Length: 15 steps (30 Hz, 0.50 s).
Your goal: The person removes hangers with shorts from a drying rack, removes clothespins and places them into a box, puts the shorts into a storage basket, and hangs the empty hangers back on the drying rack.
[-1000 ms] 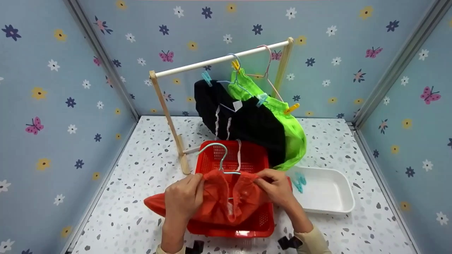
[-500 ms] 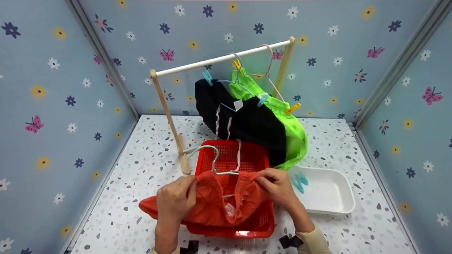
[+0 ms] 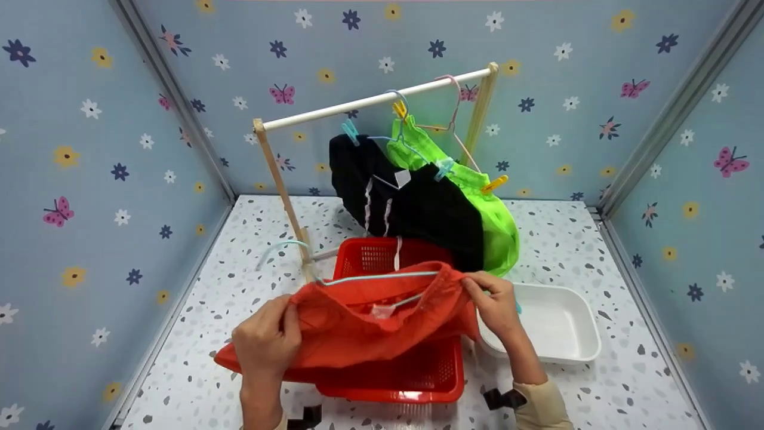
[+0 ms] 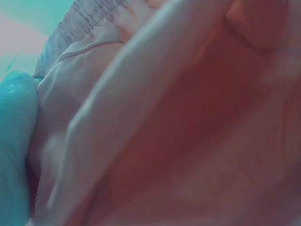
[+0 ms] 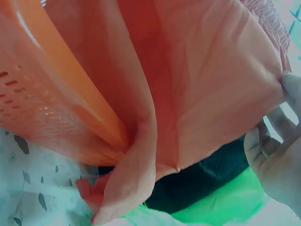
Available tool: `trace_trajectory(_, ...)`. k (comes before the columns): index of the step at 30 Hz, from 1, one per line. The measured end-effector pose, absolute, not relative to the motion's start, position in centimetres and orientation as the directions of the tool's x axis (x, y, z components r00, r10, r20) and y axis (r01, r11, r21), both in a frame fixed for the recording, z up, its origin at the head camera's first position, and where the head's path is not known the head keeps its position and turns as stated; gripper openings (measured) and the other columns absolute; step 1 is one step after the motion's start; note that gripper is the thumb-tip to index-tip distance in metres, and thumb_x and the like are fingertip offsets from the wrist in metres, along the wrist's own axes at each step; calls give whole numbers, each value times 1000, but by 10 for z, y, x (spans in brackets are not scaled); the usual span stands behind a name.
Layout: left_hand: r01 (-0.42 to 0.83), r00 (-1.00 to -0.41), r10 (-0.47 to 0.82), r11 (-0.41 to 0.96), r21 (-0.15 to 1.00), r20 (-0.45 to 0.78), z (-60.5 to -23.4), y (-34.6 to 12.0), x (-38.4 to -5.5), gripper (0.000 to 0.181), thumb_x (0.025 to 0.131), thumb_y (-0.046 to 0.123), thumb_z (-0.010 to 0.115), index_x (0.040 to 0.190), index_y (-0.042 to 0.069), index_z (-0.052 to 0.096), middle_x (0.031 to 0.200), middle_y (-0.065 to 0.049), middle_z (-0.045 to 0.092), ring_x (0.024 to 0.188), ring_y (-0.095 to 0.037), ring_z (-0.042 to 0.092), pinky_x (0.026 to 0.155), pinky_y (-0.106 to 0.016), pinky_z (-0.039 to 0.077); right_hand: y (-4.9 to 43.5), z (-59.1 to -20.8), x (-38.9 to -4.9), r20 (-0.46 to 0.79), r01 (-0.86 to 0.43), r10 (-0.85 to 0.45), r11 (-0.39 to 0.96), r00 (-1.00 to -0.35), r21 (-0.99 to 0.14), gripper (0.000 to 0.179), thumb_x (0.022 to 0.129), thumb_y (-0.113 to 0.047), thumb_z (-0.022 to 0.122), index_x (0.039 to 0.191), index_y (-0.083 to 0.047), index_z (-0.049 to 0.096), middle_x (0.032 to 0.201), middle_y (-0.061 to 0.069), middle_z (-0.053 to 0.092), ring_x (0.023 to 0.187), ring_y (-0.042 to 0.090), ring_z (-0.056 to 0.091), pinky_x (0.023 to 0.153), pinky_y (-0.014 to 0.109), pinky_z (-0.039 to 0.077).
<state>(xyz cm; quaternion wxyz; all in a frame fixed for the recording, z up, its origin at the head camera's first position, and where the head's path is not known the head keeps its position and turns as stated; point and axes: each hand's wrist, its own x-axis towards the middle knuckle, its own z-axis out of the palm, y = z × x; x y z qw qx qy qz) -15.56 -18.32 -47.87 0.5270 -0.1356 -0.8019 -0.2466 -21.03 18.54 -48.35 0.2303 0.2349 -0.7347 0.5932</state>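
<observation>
The left hand point(image 3: 264, 341) and right hand point(image 3: 496, 303) pinch opposite sides of the gathered-waist, orange-red cloth garment point(image 3: 352, 343), a wide hold that spreads its opening, the pale-green wire hanger point(image 3: 382, 276) partly inside. Below, the red perforated plastic basket point(image 3: 412, 396) stands on the grey-speckled white tabletop point(image 3: 624, 286). Beyond: the white-railed wooden rack point(image 3: 352, 108), blue flower-printed walls point(image 3: 388, 36).

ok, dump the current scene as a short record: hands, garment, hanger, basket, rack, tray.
left hand: grips orange garment by its top edge
right hand: pinches the same edge at the opposite end
mint hanger: bar across the garment's opening, hook sticking out toward the person's left
red basket: below the garment, partly covered
rack: holds black garment in front of green garment, both on hangers
white tray: right of the basket
</observation>
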Motion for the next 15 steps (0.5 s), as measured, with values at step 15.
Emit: trace_trajectory(15,495,-348,-300,746,445,888,-478,-185,-160,22,90,18,61,79,0,70,74,-11,69,58,-25,64,72,-10,45,183,-491,-215,504,-512,-88,133,-859,-849,6,87,11,65,86,8,71,75,16,64,64,11,57,57,21,48)
